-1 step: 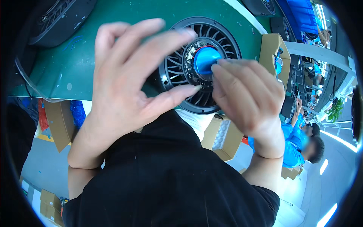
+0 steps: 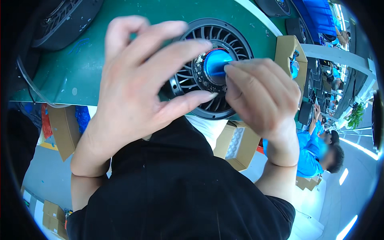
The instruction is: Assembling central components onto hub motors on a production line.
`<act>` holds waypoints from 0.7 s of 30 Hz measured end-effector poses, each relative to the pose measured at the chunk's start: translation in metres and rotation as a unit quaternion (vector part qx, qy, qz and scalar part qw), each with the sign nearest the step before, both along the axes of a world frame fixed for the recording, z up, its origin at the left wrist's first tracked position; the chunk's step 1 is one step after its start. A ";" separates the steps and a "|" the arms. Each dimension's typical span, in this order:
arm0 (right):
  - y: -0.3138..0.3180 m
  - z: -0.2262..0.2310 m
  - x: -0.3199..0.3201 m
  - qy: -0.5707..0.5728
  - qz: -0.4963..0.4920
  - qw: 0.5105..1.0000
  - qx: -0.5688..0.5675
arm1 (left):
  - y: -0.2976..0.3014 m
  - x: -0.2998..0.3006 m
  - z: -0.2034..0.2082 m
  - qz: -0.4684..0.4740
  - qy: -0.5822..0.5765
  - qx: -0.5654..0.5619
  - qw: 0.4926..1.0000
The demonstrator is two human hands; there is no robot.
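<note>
A black round housing with radial fins lies on the green workbench. At its middle a ring-shaped circuit board surrounds a shiny blue round piece. My right hand is closed in a pinch at the right edge of the blue piece; its fingertips partly hide what they grip. Over the left side of the housing is my left hand, with fingers spread and slightly blurred. Its thumb tip is by the lower edge of the board and its index fingertip by the upper edge.
The green workbench carries another black housing at far left. An open cardboard box with blue parts stands to the right. Another box with round pieces sits below the bench edge. A person in blue is at right.
My left hand has shifted slightly right, its index finger lower and nearer the blue piece. My right hand keeps its pinch with hardly any movement.
</note>
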State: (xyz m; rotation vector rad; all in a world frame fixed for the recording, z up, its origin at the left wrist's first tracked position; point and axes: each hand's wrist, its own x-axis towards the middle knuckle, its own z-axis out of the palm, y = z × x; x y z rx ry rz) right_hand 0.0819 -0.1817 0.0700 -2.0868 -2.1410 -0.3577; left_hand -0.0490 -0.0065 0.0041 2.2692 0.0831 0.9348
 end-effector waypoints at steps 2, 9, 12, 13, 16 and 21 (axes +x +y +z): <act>-0.005 -0.003 0.009 0.110 -0.022 0.993 0.043 | 0.002 0.009 0.009 -0.039 -0.008 0.094 0.995; -0.021 -0.036 0.001 0.244 -0.099 0.946 0.191 | -0.002 0.045 0.021 -0.172 0.157 0.031 0.972; -0.022 -0.047 -0.005 0.237 -0.108 0.936 0.237 | -0.001 0.053 0.021 -0.138 0.100 -0.021 0.985; -0.023 -0.048 -0.007 0.231 -0.117 0.935 0.244 | -0.002 0.055 0.021 -0.123 0.068 -0.050 0.989; -0.025 -0.044 -0.014 0.227 -0.124 0.932 0.253 | -0.004 0.054 0.026 -0.084 -0.073 -0.338 0.935; -0.027 -0.036 -0.005 0.236 -0.147 0.943 0.184 | 0.011 0.012 0.011 -0.080 -0.118 -0.437 0.888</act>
